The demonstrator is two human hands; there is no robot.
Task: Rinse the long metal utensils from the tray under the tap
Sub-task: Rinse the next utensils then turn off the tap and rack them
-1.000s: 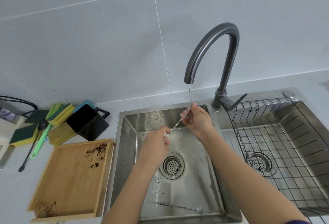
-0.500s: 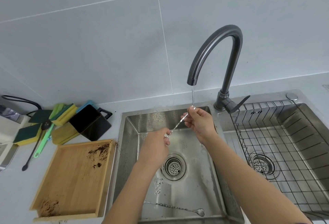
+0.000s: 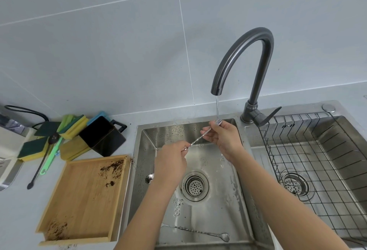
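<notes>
A long twisted metal utensil (image 3: 197, 140) is held slantwise over the left sink basin (image 3: 236, 206). My left hand (image 3: 171, 162) pinches its lower end. My right hand (image 3: 223, 137) pinches its upper end, right under the thin water stream from the dark tap (image 3: 241, 59). A second twisted metal spoon (image 3: 204, 233) lies flat on the basin floor near the front. Another spoon bowl (image 3: 149, 177), dirty with dark grounds, leans at the basin's left wall, mostly hidden behind my left hand. The wooden tray (image 3: 83, 196) on the counter holds only dark crumbs.
Sponges (image 3: 73, 124), a black container (image 3: 102, 136), a green brush (image 3: 50, 157) and a long black spoon (image 3: 42, 161) lie behind the tray. A wire rack (image 3: 317, 160) fills the right basin. The tap lever (image 3: 268, 115) points right.
The view drifted a little; my hands keep the utensil under the stream, its upper end slightly higher. The dirty spoon bowl at the basin's left wall has come into sight.
</notes>
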